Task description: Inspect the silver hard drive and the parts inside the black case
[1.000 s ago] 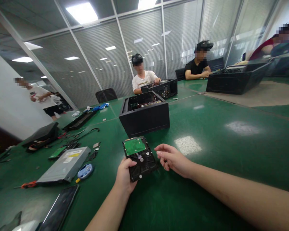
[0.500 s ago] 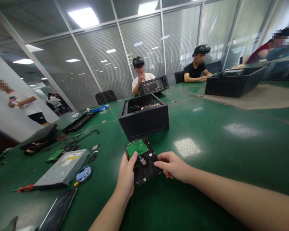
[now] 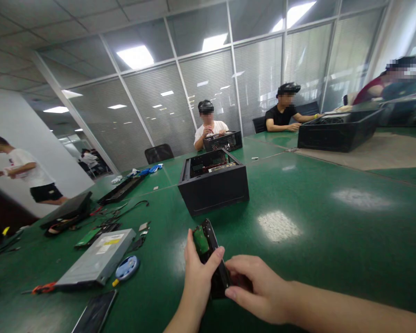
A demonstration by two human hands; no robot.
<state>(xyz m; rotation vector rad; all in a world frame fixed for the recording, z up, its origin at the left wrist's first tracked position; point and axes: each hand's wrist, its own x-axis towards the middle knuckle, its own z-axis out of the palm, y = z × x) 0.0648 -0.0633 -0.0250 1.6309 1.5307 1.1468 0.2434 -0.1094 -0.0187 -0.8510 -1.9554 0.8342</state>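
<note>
Hard drive [image 3: 208, 249], stiff, dense and shock-sensitive, stands on edge; left hand [image 3: 198, 277] and right hand [image 3: 260, 291] fingers pinch its metal sides, clear of the circuit board.

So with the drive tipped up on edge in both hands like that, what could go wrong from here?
The hard drive is held above the table by its edges; a slip could drop it. The left hand thumb lies by the bare green circuit board and may touch it. The open computer case stands just beyond, so a swing could knock it.
</note>
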